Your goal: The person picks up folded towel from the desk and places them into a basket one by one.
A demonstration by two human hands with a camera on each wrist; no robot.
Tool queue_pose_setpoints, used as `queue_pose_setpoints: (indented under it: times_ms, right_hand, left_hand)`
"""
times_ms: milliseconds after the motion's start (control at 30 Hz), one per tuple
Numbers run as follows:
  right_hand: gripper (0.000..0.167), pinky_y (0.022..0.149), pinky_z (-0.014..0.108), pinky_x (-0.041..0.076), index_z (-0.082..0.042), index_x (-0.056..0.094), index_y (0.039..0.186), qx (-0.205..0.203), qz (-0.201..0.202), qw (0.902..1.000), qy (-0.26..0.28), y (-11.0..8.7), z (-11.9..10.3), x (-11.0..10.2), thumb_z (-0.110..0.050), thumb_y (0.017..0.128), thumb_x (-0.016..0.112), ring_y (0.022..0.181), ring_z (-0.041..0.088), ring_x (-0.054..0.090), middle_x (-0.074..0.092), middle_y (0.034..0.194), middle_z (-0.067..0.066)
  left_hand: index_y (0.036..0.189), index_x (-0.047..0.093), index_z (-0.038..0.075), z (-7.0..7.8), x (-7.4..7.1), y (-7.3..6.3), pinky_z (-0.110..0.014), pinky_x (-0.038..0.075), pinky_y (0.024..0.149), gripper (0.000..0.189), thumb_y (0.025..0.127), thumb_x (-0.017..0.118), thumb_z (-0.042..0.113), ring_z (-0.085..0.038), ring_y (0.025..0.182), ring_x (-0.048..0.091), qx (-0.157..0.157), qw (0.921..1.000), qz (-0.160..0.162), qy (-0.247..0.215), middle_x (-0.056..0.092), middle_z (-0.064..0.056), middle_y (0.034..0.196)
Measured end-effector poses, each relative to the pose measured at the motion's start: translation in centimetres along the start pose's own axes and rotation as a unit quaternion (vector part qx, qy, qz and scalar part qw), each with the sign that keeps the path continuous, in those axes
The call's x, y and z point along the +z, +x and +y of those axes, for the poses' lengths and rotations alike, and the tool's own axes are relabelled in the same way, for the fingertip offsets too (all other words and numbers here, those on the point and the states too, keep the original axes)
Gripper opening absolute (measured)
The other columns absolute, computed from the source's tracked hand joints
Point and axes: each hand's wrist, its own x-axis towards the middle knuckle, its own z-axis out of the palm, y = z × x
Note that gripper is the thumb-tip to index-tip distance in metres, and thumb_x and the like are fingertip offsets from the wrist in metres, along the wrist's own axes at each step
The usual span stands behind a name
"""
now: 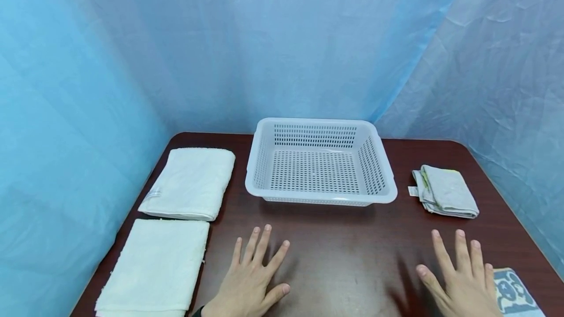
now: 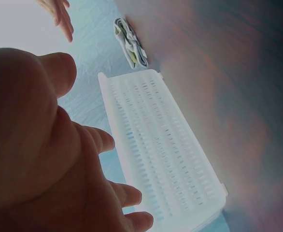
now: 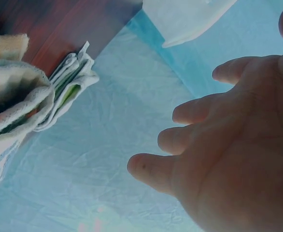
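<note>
My left hand is palm down over the near part of the table, its fingers spread and holding nothing. To its left lies a folded white towel, with a second folded white towel behind that one. My right hand is spread the same way at the near right, also holding nothing. It partly hides a blue and white patterned cloth beside its little finger. Farther back on the right is a folded grey cloth with a white tag and green trim. Between and beyond the hands stands a white perforated plastic basket with nothing in it.
The dark brown wooden table has rounded far corners. Light blue sheeting hangs behind it and along both sides. In the right wrist view, a cloth with an orange patch shows at the left edge.
</note>
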Motion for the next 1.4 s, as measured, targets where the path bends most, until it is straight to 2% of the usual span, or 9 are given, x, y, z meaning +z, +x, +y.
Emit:
queue_pose_setpoints:
  times_ms: [333, 600, 933, 1400]
  right_hand:
    - [0.079, 0.106, 0.069, -0.019, -0.026, -0.01, 0.159, 0.006, 0.016, 0.9998, -0.007, 0.1, 0.4, -0.1, -0.051, 0.104, 0.04, 0.143, 0.048, -0.026, -0.021, 0.159, 0.025]
    - [0.082, 0.103, 0.07, -0.021, -0.025, -0.014, 0.158, 0.018, 0.0, 0.9998, -0.012, 0.5, 0.9, -1.0, -0.055, 0.103, 0.038, 0.14, 0.049, -0.03, -0.025, 0.157, 0.027]
    - [0.08, 0.107, 0.072, -0.012, -0.022, -0.016, 0.157, 0.049, 0.016, 0.9984, -0.026, 0.3, 0.9, -2.1, -0.058, 0.104, 0.032, 0.14, 0.052, -0.027, -0.023, 0.156, 0.031]
    - [0.08, 0.109, 0.067, -0.016, -0.022, -0.014, 0.158, 0.078, 0.032, 0.9962, -0.023, 0.0, 3.0, -1.8, -0.059, 0.103, 0.031, 0.141, 0.044, -0.031, -0.025, 0.157, 0.026]
  left_hand:
    - [0.156, 0.033, 0.026, -0.2, 0.1, -0.4, -0.069, 0.026, 0.106, 0.07, 0.097, 0.052, 0.057, -0.043, 0.147, 0.022, 0.008, 0.9997, 0.023, 0.005, 0.02, -0.021, 0.162]
    - [0.156, 0.033, 0.026, -0.2, 0.0, -0.4, -0.069, 0.024, 0.107, 0.069, 0.097, 0.05, 0.057, -0.044, 0.147, 0.021, 0.004, 0.9999, 0.015, -0.003, 0.02, -0.021, 0.162]
    - [0.156, 0.034, 0.025, -0.3, 0.0, -0.4, -0.07, 0.024, 0.106, 0.069, 0.097, 0.051, 0.056, -0.044, 0.147, 0.021, 0.005, 0.9998, 0.02, -0.004, 0.02, -0.021, 0.162]
    - [0.156, 0.034, 0.026, -0.3, 0.2, -0.3, -0.069, 0.024, 0.107, 0.069, 0.097, 0.051, 0.057, -0.043, 0.147, 0.021, 0.002, 0.9998, 0.019, -0.002, 0.02, -0.021, 0.162]
